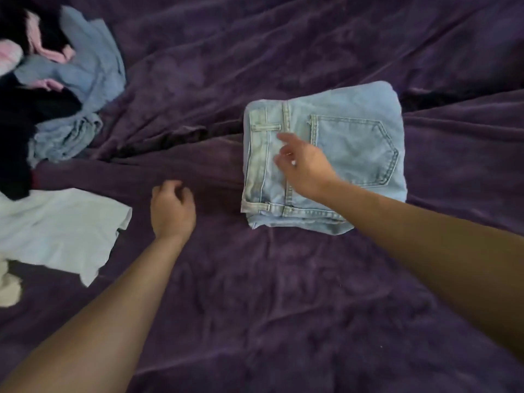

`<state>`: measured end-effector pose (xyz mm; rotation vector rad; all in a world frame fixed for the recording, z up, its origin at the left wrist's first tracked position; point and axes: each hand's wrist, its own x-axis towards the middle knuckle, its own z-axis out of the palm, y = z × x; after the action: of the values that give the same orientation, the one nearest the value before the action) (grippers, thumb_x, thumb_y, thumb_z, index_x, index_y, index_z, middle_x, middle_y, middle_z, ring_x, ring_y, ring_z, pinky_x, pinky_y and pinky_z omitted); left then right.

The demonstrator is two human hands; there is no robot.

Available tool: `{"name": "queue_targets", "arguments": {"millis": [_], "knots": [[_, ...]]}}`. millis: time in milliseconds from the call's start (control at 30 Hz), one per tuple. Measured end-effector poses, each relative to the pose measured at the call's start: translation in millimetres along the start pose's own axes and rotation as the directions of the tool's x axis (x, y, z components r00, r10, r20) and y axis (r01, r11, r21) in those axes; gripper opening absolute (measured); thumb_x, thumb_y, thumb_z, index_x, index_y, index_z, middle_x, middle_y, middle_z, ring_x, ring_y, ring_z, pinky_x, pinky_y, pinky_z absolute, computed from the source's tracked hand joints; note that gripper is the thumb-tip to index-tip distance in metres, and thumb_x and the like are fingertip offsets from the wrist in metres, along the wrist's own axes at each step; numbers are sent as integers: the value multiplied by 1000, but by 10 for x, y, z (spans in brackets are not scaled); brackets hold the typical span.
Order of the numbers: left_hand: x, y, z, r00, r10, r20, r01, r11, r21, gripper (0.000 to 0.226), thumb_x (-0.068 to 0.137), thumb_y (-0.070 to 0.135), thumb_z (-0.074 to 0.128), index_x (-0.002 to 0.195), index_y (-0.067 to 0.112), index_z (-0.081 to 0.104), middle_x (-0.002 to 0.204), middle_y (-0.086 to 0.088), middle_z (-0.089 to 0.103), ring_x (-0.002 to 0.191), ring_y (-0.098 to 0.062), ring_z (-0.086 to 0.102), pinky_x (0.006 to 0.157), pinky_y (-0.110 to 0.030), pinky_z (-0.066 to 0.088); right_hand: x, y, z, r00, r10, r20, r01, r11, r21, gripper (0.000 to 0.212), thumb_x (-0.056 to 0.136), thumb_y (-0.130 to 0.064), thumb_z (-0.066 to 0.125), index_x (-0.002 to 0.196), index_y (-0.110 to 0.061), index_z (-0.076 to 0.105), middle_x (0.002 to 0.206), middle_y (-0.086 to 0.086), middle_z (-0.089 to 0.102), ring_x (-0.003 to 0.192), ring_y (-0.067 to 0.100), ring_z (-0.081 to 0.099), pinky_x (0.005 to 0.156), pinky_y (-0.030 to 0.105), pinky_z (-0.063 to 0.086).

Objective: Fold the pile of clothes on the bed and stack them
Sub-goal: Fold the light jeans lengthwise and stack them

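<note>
1. Two bare forearms, reaching in from the lower edge: left one from the bottom-left corner, right one from the right side, both angled inward over the purple blanket (pixel 283 307).
2. Left hand (pixel 173 214), back up, low over the blanket, between a white garment (pixel 56 231) and the folded jeans (pixel 354 143); fingers loosely curled under, gripping nothing; contact with the blanket unclear.
3. White garment spread out at the left edge, near the left hand but apart from it.
4. Right hand (pixel 304 165), palm down over the waistband side of the folded jeans, wrist crossing their near edge; index finger (pixel 283 138) stretched toward the far left, other fingers slack and half bent, blurred; nothing pinched; touching the denim or just above it, impossible to tell.
5. Folded jeans: light-blue denim in a squarish bundle, back pocket facing up, lying on the blanket right of centre.
6. Farthest off, in the top-left corner: unfolded pile of clothes (pixel 56 80), blue, black and pink pieces tangled together, well apart from the jeans.
</note>
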<state>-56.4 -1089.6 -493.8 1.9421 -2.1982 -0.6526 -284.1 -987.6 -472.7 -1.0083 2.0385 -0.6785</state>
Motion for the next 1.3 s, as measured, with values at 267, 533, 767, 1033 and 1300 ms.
{"name": "queue_targets", "arguments": {"millis": [267,533,767,1033,1300], "knots": [[353,1072,685,992,46,117,-28,989,-146,53,98,47,37,141,15,36,140,-17,43,125,-36,45,97,-44,37,260,1114,-1065,836,94,-540,-320,884,-342,63,90,-40,52,145,-18,31,147,14,34,132,37,32,100,54,34],[798,1460,1241,985,115,131,-106,992,-75,67,94,57,38,151,31,15,140,-24,41,126,-38,43,102,-41,34,541,1635,-805,867,150,-476,-329,889,-319,66,95,-52,35,152,-26,12,149,16,33,127,39,39,91,49,41],[283,1557,1024,974,223,-48,-226,973,-54,45,92,36,56,133,24,44,128,-16,46,106,-37,55,82,-40,43,175,1635,-887,857,-4,-516,-193,925,-328,53,93,-42,50,142,-27,32,118,10,54,111,31,46,69,41,41],[-1061,1652,357,936,349,-39,-349,937,7,41,93,30,56,128,13,44,115,-22,43,85,-46,56,60,-45,44,-1343,1545,-922,884,129,-450,-203,972,-119,59,95,-38,51,146,-32,23,111,7,45,79,38,57,58,34,35],[-2202,2160,-44,871,477,115,-469,879,-90,37,91,31,58,123,18,45,111,-17,44,75,-42,59,56,-41,45,-2903,1606,-1407,777,316,-545,-393,919,-27,61,94,-40,50,146,-38,18,112,2,46,80,35,61,59,33,35]]}}
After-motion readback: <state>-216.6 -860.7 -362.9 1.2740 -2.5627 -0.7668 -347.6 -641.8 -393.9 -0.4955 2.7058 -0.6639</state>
